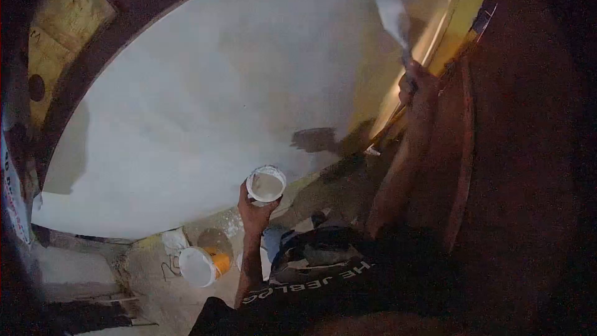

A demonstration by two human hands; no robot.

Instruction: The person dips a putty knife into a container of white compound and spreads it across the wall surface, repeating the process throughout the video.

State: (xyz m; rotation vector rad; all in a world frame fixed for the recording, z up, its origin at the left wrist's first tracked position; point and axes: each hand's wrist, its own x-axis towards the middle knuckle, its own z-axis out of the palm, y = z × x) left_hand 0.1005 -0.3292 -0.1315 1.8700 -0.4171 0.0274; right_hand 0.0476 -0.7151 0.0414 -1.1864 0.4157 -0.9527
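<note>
My left hand [254, 213] is wrapped round a small round white tub [266, 198], held up in front of the lower part of a large white wall surface [205, 87]. Pale paste or paint [267, 185] lies inside the tub. My right hand [420, 84] is raised at the upper right, closed round the handle of a putty knife [392, 15]. The putty knife's broad pale blade points up and is blurred by motion. Whether that blade touches the wall, I cannot tell. A dark patch [315, 139] shows on the white surface between my hands.
An orange bucket [219, 262] with a white top [198, 267] stands on the floor at lower left, a crumpled white bag [175, 240] beside it. A dark curved border [118, 43] rims the white surface, and a yellow lit edge [463, 18] bounds its right side.
</note>
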